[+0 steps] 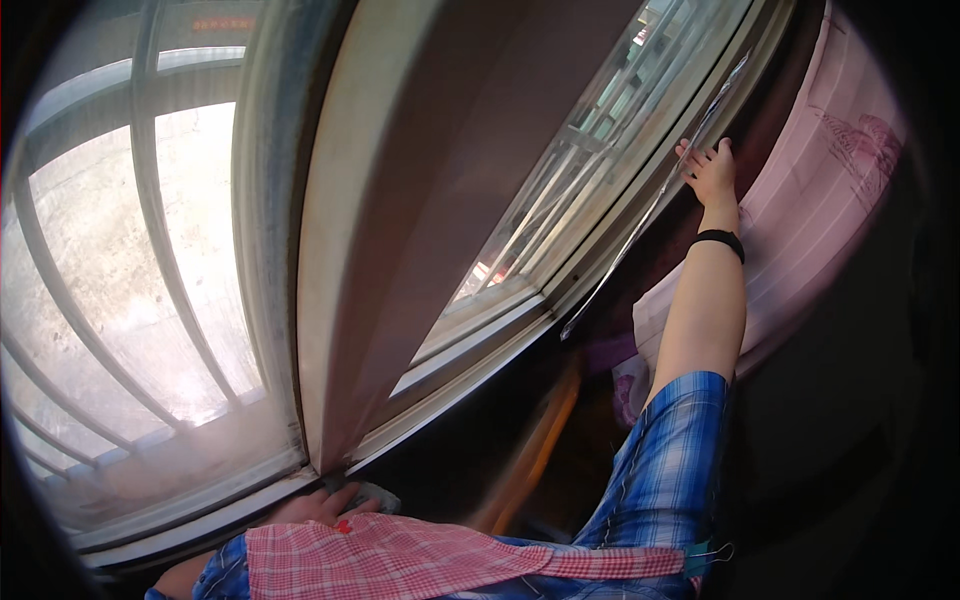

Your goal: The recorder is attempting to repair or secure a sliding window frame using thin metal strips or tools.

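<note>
My right arm, in a blue plaid sleeve with a black band at the wrist, stretches far up to the right. At its end my right hand (pixel 711 175) is open, fingers apart, by a thin silvery strip (pixel 640 228) that slants along the window frame; whether the fingertips touch it I cannot tell. Low on the left, my left hand (pixel 320 506) is at the foot of the window frame, its fingers bent against a crumpled grey cloth (pixel 378 497). A red-and-white checked cloth (pixel 390 555) over my front covers part of that hand.
A barred window (pixel 150 260) fills the left. A broad brown window post (pixel 410 200) stands between it and a second pane (pixel 560 190). Pink curtain (pixel 800 220) hangs beside my right arm. An orange-brown bar (pixel 540 440) slants below, and a clip (pixel 705 556) grips the checked cloth's end.
</note>
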`<act>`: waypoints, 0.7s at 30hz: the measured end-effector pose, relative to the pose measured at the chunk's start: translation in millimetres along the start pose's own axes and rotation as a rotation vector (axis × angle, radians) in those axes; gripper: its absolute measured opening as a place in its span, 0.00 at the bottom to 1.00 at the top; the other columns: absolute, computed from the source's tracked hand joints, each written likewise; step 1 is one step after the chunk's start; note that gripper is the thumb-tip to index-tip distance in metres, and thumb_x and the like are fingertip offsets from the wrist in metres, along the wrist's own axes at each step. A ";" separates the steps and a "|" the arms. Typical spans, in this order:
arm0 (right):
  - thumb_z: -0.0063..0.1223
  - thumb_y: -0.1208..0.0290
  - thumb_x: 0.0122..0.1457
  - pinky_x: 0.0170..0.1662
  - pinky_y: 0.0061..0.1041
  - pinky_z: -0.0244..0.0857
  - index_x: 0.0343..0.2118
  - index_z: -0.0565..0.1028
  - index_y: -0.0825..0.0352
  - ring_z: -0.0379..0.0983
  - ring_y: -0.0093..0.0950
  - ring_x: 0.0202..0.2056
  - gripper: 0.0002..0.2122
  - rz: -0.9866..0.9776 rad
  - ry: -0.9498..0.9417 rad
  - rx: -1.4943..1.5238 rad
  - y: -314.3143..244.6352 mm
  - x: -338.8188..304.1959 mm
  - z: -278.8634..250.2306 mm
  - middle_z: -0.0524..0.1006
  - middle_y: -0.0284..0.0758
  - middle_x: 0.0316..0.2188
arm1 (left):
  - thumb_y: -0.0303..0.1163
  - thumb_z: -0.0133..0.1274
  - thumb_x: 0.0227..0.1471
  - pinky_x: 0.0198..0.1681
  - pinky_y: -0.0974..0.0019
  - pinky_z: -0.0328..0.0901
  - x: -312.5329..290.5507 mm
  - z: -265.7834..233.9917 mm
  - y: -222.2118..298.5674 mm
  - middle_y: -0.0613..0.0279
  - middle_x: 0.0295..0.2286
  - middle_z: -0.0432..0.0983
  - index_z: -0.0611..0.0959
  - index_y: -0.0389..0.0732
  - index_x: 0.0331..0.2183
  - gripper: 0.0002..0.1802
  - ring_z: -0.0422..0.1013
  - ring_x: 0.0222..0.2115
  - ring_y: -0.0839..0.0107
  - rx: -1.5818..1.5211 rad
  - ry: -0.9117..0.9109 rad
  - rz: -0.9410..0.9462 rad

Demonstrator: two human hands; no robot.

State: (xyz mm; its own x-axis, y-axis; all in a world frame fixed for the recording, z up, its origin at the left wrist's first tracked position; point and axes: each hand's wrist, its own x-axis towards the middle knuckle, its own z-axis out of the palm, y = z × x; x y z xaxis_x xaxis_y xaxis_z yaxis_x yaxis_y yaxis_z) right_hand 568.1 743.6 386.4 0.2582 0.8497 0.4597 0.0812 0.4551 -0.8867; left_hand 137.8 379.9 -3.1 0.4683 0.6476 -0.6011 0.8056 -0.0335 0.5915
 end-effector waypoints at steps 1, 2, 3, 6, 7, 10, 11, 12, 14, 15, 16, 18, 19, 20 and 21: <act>0.32 0.40 0.67 0.64 0.50 0.49 0.69 0.42 0.66 0.73 0.33 0.54 0.39 -0.008 -0.001 0.005 -4.2 2.6 -1.8 0.75 0.43 0.53 | 0.61 0.39 0.62 0.66 0.55 0.56 2.6 4.4 -3.9 0.53 0.67 0.45 0.53 0.63 0.67 0.37 0.57 0.63 0.48 0.004 0.009 0.001; 0.33 0.41 0.67 0.55 0.43 0.58 0.67 0.48 0.66 0.74 0.30 0.44 0.36 -0.048 0.021 0.106 -9.7 4.9 -3.6 0.77 0.39 0.45 | 0.61 0.38 0.62 0.66 0.55 0.56 5.0 7.4 -6.5 0.53 0.67 0.45 0.53 0.64 0.67 0.37 0.56 0.63 0.47 0.051 -0.015 0.021; 0.35 0.42 0.68 0.46 0.35 0.67 0.64 0.54 0.66 0.76 0.27 0.35 0.33 -0.094 0.038 0.206 -16.8 7.5 -2.8 0.78 0.36 0.38 | 0.61 0.38 0.62 0.65 0.55 0.56 7.8 9.7 -9.6 0.53 0.67 0.45 0.53 0.64 0.67 0.37 0.56 0.63 0.47 0.098 -0.034 0.043; 0.39 0.46 0.68 0.22 0.20 0.56 0.52 0.68 0.65 0.59 0.18 0.16 0.25 -0.172 -0.020 0.175 -32.2 5.6 3.3 0.66 0.25 0.20 | 0.58 0.38 0.63 0.64 0.54 0.57 12.4 20.5 -23.6 0.48 0.67 0.46 0.52 0.60 0.68 0.37 0.60 0.61 0.45 0.256 0.081 0.201; 0.39 0.46 0.68 0.22 0.20 0.56 0.52 0.68 0.65 0.59 0.18 0.16 0.25 -0.179 -0.031 0.170 -38.3 1.0 6.7 0.66 0.25 0.20 | 0.58 0.38 0.63 0.64 0.54 0.57 15.1 24.0 -27.4 0.48 0.67 0.46 0.52 0.60 0.68 0.37 0.60 0.61 0.45 0.248 0.091 0.208; 0.40 0.52 0.70 0.14 0.20 0.34 0.39 0.77 0.63 0.40 0.14 0.11 0.19 -0.244 0.105 0.045 -64.7 -11.3 18.5 0.50 0.17 0.12 | 0.52 0.39 0.64 0.63 0.53 0.59 20.6 27.9 -32.2 0.42 0.65 0.49 0.52 0.55 0.68 0.35 0.64 0.58 0.42 0.308 0.133 0.294; 0.39 0.54 0.71 0.15 0.20 0.35 0.37 0.76 0.63 0.40 0.15 0.11 0.18 -0.282 0.149 0.047 -79.1 -14.2 22.8 0.50 0.18 0.12 | 0.49 0.39 0.64 0.62 0.53 0.60 21.8 25.9 -30.2 0.40 0.64 0.52 0.53 0.53 0.67 0.35 0.65 0.57 0.41 0.375 0.160 0.323; 0.39 0.54 0.71 0.15 0.20 0.35 0.36 0.75 0.62 0.39 0.15 0.11 0.17 -0.307 0.152 0.075 -94.2 -17.4 28.2 0.50 0.19 0.12 | 0.47 0.40 0.65 0.61 0.52 0.62 19.7 26.0 -31.3 0.38 0.62 0.55 0.54 0.51 0.67 0.34 0.67 0.55 0.41 0.441 0.184 0.347; 0.39 0.56 0.71 0.15 0.21 0.35 0.33 0.73 0.61 0.39 0.15 0.11 0.16 -0.338 0.143 0.082 -126.7 -26.1 40.2 0.50 0.19 0.11 | 0.45 0.40 0.65 0.60 0.52 0.63 17.8 30.7 -38.9 0.38 0.61 0.57 0.56 0.50 0.66 0.32 0.68 0.55 0.41 0.346 0.243 0.410; 0.40 0.56 0.71 0.15 0.21 0.35 0.31 0.73 0.61 0.38 0.16 0.11 0.16 -0.352 0.126 0.068 -142.5 -30.0 50.3 0.50 0.19 0.11 | 0.44 0.40 0.65 0.59 0.52 0.64 18.7 32.1 -44.7 0.38 0.60 0.59 0.57 0.50 0.66 0.31 0.68 0.54 0.41 0.259 0.318 0.462; 0.41 0.58 0.71 0.15 0.21 0.35 0.30 0.72 0.61 0.39 0.16 0.11 0.15 -0.318 0.140 0.085 -157.8 -29.3 56.1 0.51 0.19 0.11 | 0.49 0.41 0.64 0.59 0.52 0.62 24.2 36.4 -52.6 0.44 0.60 0.59 0.60 0.56 0.65 0.30 0.65 0.56 0.42 0.139 0.371 0.508; 0.42 0.60 0.70 0.15 0.21 0.35 0.29 0.71 0.62 0.40 0.16 0.10 0.14 -0.292 0.162 0.084 -178.5 -31.2 69.6 0.52 0.19 0.11 | 0.48 0.42 0.63 0.59 0.51 0.62 32.6 37.1 -57.0 0.44 0.59 0.60 0.61 0.56 0.65 0.31 0.65 0.56 0.42 0.097 0.406 0.569; 0.42 0.61 0.70 0.15 0.21 0.34 0.29 0.71 0.62 0.40 0.16 0.10 0.14 -0.261 0.191 0.093 -186.2 -33.2 77.2 0.52 0.19 0.10 | 0.47 0.42 0.62 0.60 0.51 0.61 33.0 37.0 -57.3 0.44 0.59 0.61 0.61 0.55 0.64 0.31 0.66 0.56 0.42 0.063 0.438 0.621; 0.42 0.62 0.70 0.15 0.21 0.34 0.28 0.70 0.63 0.41 0.16 0.10 0.14 -0.250 0.200 0.111 -193.6 -35.6 84.7 0.52 0.19 0.10 | 0.47 0.42 0.62 0.60 0.51 0.61 31.8 37.8 -57.8 0.44 0.59 0.61 0.61 0.55 0.64 0.31 0.66 0.56 0.42 0.056 0.446 0.626; 0.42 0.62 0.70 0.15 0.21 0.34 0.28 0.70 0.63 0.41 0.16 0.10 0.14 -0.259 0.194 0.110 -202.3 -38.6 91.1 0.52 0.19 0.10 | 0.46 0.42 0.62 0.60 0.51 0.61 30.6 37.8 -59.6 0.44 0.58 0.63 0.63 0.54 0.64 0.30 0.66 0.55 0.43 0.022 0.465 0.658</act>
State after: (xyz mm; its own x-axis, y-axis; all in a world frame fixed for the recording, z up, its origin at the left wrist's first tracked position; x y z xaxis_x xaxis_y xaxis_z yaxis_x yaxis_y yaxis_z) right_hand 454.0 643.0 552.5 0.4215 0.6406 0.6419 0.0663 0.6841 -0.7263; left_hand 117.8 373.0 -77.1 0.6545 0.7400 0.1550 0.4261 -0.5304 0.7329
